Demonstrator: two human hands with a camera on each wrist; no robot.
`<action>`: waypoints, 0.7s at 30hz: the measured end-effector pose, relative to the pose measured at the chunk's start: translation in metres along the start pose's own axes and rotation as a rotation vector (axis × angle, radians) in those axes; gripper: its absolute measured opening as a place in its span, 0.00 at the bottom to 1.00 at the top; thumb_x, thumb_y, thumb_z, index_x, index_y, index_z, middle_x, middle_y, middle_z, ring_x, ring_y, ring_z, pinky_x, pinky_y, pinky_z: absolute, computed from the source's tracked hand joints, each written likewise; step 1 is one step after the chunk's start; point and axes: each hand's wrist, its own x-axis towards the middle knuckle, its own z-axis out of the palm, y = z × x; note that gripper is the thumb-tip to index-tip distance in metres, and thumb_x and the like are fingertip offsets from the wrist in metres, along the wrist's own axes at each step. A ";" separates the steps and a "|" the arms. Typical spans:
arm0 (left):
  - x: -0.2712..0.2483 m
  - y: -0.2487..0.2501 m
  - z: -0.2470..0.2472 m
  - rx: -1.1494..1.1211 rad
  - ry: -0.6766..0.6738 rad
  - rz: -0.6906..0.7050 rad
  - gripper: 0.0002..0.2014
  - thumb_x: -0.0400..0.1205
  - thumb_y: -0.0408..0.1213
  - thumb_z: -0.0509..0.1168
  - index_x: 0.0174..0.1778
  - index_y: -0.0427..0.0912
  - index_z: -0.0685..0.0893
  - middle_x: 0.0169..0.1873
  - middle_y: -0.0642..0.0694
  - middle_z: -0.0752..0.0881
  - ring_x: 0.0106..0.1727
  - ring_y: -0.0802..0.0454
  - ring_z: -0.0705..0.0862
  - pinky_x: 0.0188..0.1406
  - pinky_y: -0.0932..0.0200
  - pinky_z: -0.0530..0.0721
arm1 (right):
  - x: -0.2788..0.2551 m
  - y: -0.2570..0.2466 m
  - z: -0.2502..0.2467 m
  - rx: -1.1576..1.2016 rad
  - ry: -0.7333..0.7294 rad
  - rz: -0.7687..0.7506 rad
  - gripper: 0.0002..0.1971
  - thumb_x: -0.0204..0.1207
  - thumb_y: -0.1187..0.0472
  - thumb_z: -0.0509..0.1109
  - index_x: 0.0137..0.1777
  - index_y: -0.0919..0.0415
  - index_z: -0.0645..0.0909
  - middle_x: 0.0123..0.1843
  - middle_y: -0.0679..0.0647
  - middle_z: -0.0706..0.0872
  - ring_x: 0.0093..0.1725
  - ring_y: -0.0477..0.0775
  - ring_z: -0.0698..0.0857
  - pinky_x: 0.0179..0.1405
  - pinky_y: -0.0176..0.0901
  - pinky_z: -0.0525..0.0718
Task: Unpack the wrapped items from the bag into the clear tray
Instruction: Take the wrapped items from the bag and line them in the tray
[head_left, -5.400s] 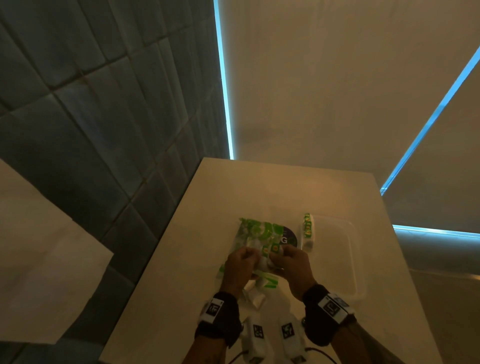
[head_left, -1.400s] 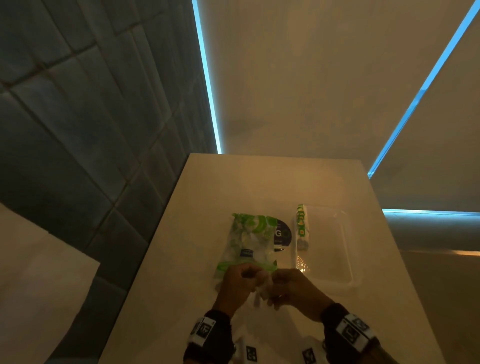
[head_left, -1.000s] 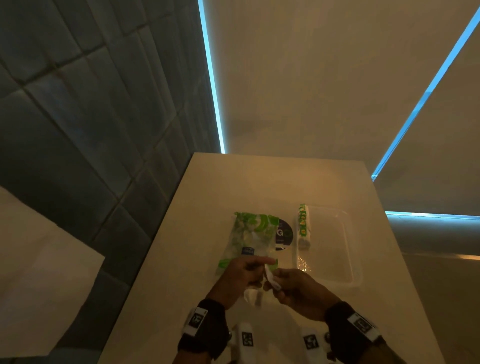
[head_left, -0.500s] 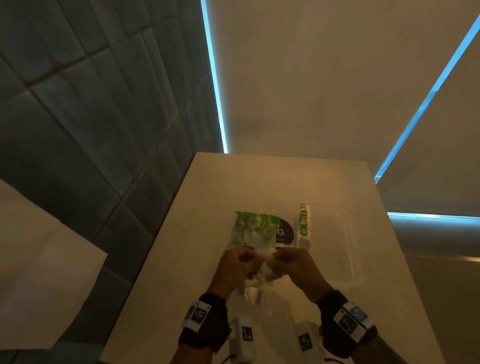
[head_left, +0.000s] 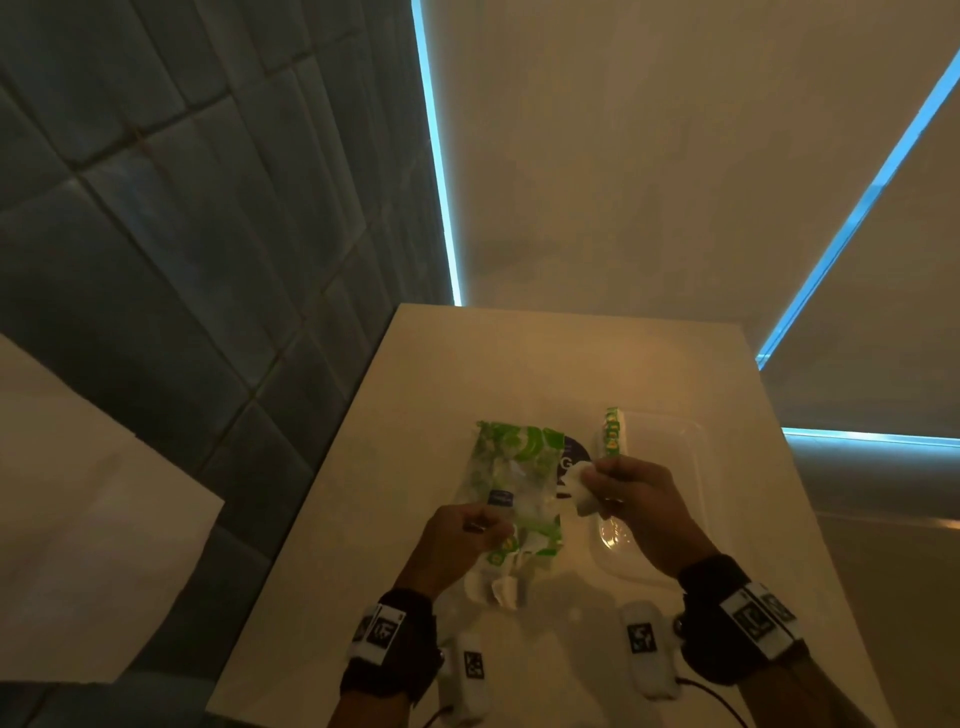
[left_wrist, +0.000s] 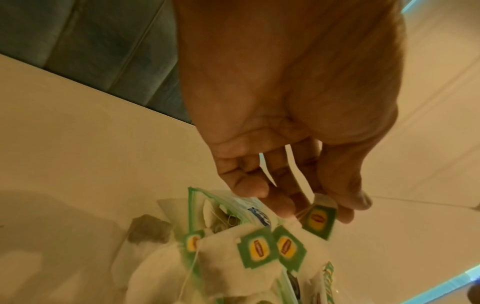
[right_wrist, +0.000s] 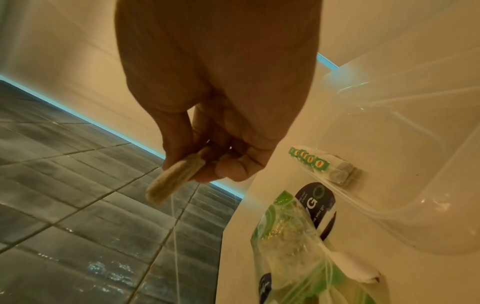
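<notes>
A clear bag with green print (head_left: 511, 483) (right_wrist: 291, 236) lies on the pale table, its mouth towards me, and several white tea bags (left_wrist: 233, 257) spill out of it. My left hand (head_left: 493, 530) (left_wrist: 319, 207) is at the mouth and pinches the green tag (left_wrist: 320, 219) of one tea bag between thumb and fingers. My right hand (head_left: 592, 483) (right_wrist: 207, 164) holds a white tea bag (head_left: 582, 491) (right_wrist: 176, 181) above the table, between the bag and the clear tray (head_left: 691, 467) (right_wrist: 415, 164); its string hangs down. A stack of tea bags (head_left: 613, 434) (right_wrist: 327, 166) stands at the tray's left wall.
A black round label (head_left: 574, 457) (right_wrist: 319, 203) lies between bag and tray. Dark tiled wall (head_left: 182, 234) runs along the table's left edge. The tray's right side is near the table's right edge. Loose tea bags (head_left: 493, 587) lie by the bag's mouth.
Half a second ago both hands were together at the bag's mouth. Now my right hand has drawn away to the right with a tea bag; my left hand stays at the mouth.
</notes>
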 end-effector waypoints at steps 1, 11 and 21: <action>-0.002 0.002 0.001 -0.031 -0.009 0.002 0.05 0.75 0.35 0.75 0.35 0.48 0.90 0.31 0.52 0.90 0.33 0.64 0.85 0.36 0.67 0.80 | 0.001 -0.001 0.000 0.014 0.003 0.001 0.10 0.75 0.70 0.71 0.48 0.81 0.83 0.39 0.63 0.85 0.36 0.56 0.80 0.33 0.46 0.74; -0.016 0.011 -0.007 -0.201 -0.120 0.053 0.06 0.78 0.26 0.70 0.49 0.35 0.89 0.32 0.54 0.90 0.35 0.61 0.85 0.37 0.67 0.81 | 0.005 -0.002 -0.006 0.061 0.040 0.004 0.10 0.78 0.68 0.69 0.48 0.78 0.83 0.43 0.64 0.84 0.39 0.59 0.78 0.32 0.45 0.75; -0.009 0.021 -0.006 -0.361 -0.019 0.038 0.06 0.75 0.29 0.73 0.43 0.29 0.86 0.35 0.34 0.88 0.35 0.44 0.85 0.41 0.51 0.87 | -0.003 0.011 0.008 -0.147 -0.029 0.005 0.05 0.76 0.66 0.73 0.47 0.68 0.89 0.40 0.63 0.89 0.35 0.56 0.84 0.31 0.45 0.81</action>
